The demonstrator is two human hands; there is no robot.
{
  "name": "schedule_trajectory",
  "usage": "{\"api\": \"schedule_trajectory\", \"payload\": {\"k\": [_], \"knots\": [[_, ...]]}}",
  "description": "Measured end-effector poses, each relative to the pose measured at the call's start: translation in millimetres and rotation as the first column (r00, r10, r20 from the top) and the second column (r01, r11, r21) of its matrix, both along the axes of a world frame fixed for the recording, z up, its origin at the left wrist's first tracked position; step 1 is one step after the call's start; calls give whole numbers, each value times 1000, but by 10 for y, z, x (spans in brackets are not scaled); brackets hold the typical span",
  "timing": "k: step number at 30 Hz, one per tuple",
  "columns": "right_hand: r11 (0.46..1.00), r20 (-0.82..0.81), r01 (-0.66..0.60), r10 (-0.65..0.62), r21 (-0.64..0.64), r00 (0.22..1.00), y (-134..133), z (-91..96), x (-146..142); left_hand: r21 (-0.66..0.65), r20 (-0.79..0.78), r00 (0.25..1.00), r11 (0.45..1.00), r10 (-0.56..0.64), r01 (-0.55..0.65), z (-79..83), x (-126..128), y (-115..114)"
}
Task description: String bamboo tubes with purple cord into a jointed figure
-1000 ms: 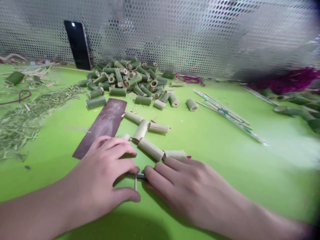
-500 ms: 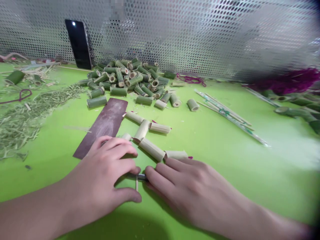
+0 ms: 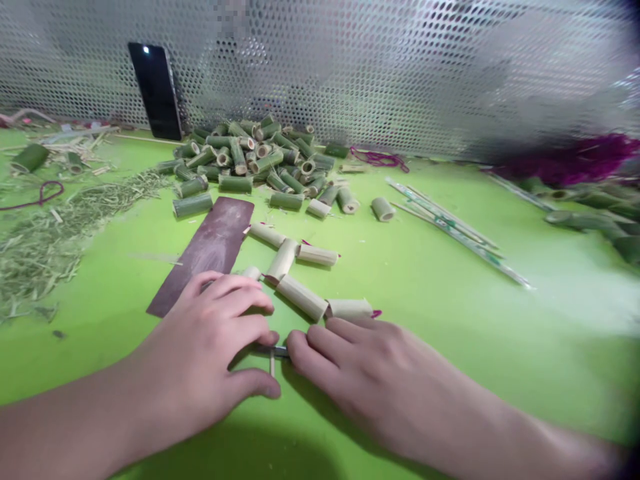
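Observation:
Between the thumb and forefinger of my left hand [image 3: 205, 353], a short thin wooden stick [image 3: 273, 365] is pinched, pointing toward me. My right hand [image 3: 370, 373] is closed round a narrow metal blade [image 3: 280, 351], whose handle the fingers hide. The blade lies across the far end of the stick, by my left forefinger. Just beyond both hands, peeled bamboo tubes [image 3: 301, 298] are strung in a branching figure, with bits of magenta cord [image 3: 377, 313] at some ends. Another pale tube [image 3: 251, 273] shows partly behind my left fingers.
Brown sandpaper [image 3: 213, 240] lies beyond my left hand. Farther back are a heap of green bamboo pieces [image 3: 265, 157] and a phone [image 3: 156, 92] leaning on a perforated metal panel [image 3: 350, 73]. Shavings [image 3: 45, 247] cover the left; wrapped sticks [image 3: 460, 233] and magenta cord [image 3: 590, 160] are right.
Both hands keep nearly the same pose, with the blade still against the stick. My right hand has shifted slightly left, and the whole view has moved a little.

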State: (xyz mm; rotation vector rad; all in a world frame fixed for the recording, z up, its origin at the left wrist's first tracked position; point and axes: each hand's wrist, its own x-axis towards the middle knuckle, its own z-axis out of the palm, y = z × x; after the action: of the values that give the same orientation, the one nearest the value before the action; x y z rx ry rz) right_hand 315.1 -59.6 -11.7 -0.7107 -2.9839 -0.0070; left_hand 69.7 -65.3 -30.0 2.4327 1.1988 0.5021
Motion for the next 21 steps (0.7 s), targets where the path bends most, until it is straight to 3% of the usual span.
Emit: {"api": "schedule_trajectory", "payload": {"k": [21], "knots": [[999,7,34,-33,-30,999,-59,43,87,-64,-26,1000,998,3,-5,43,79,-56]]}}
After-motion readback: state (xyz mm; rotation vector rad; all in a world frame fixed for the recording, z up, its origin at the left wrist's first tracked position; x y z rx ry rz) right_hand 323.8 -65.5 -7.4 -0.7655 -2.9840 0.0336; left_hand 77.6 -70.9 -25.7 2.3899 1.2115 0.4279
